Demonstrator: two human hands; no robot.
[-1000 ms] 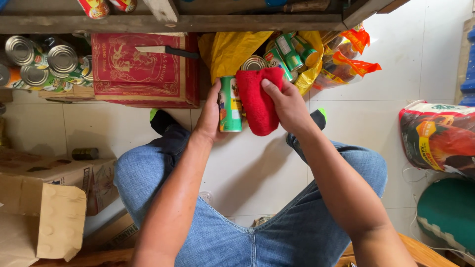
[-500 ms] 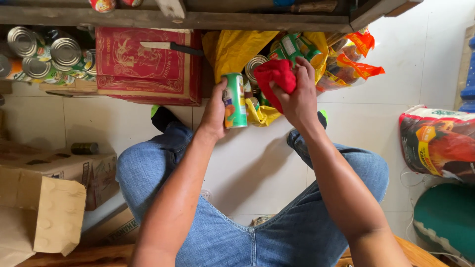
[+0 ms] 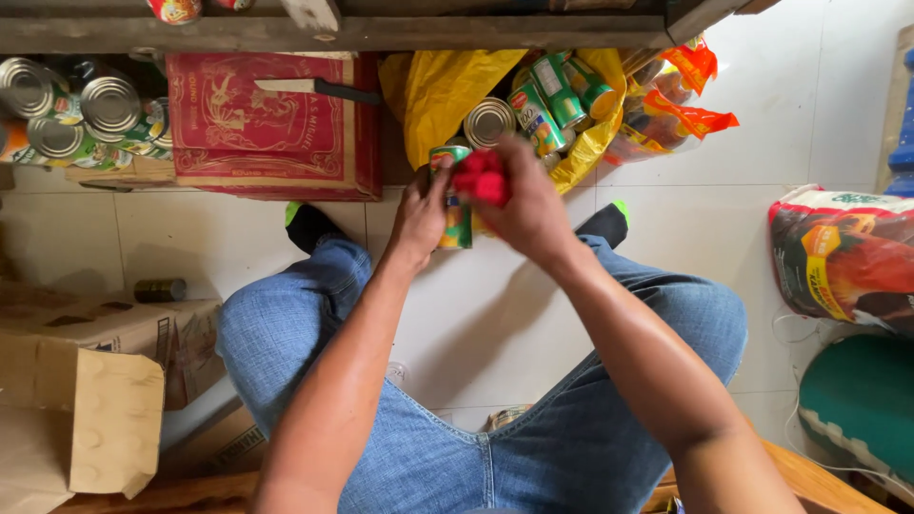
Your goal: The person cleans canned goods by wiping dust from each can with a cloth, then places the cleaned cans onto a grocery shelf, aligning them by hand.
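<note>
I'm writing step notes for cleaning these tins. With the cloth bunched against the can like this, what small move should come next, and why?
Probably a wipe down the side. The left hand holds the green can upright, and the right hand presses the bunched red cloth only near its top, so the lower part looks unwiped.

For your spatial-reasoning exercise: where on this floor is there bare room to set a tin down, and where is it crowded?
Bare tile lies between the person's knees, below the left hand holding the tin. More lies between the red box and the cardboard boxes. Crowded: the yellow bag full of tins, and the stacked tins at far left.
</note>
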